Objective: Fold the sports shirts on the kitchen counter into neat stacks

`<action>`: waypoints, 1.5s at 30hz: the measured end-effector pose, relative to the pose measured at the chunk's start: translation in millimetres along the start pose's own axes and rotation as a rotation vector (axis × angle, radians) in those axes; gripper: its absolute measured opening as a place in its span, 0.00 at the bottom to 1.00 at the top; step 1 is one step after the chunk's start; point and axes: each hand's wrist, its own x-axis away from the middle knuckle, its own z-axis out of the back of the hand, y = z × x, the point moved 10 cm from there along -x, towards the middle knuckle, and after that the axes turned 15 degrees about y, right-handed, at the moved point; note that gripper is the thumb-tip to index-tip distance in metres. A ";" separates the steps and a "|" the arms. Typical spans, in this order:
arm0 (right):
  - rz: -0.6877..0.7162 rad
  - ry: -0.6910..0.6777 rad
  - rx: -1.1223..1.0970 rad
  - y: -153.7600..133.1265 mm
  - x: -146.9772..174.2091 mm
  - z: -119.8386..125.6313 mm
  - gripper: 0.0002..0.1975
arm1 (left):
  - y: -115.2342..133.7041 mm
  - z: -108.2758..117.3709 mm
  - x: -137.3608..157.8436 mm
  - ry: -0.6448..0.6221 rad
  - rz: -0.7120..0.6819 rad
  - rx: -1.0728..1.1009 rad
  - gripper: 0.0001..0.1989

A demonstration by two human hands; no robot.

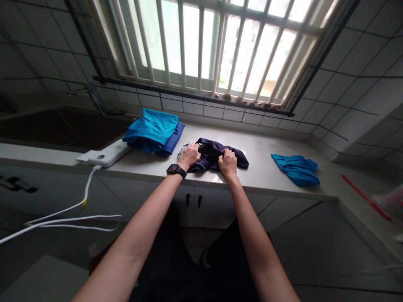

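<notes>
Your left grip [189,156] and right grip [228,163] clasp a dark garment [210,156] at twelve o'clock, apparently arranging folds still needing smoothing.

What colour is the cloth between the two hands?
The cloth is mostly dark navy with a purplish tinge, as the head view shows.

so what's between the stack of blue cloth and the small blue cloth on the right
In the head view, a dark cloth lies between them on the counter, with the left hand and right hand gripping it.
</notes>
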 end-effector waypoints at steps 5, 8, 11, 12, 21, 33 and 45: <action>-0.007 0.024 -0.015 1.2 0.8 0.0 0.13 | 1.0 0.6 2.5 -0.017 0.007 -0.002 0.16; -0.003 0.013 -0.008 0.9 0.7 -0.8 0.12 | 0.1 -0.2 2.0 -0.015 0.013 0.012 0.16; 0.004 0.018 -0.003 0.4 0.3 -0.7 0.12 | -1.2 -0.3 0.9 -0.001 0.018 0.031 0.15; 0.007 0.023 -0.002 0.4 0.1 -0.6 0.12 | -1.3 -0.3 0.6 0.003 0.018 0.035 0.15; 0.014 0.023 0.009 1.4 0.0 -2.3 0.12 | -1.1 -1.1 0.5 0.006 0.017 0.048 0.14; 0.010 0.026 -0.008 1.4 0.3 -1.9 0.12 | -1.4 -1.2 0.1 0.015 0.007 0.050 0.15; 0.006 0.025 -0.003 0.8 0.4 -1.2 0.12 | -0.5 -1.2 0.5 0.000 0.005 0.027 0.14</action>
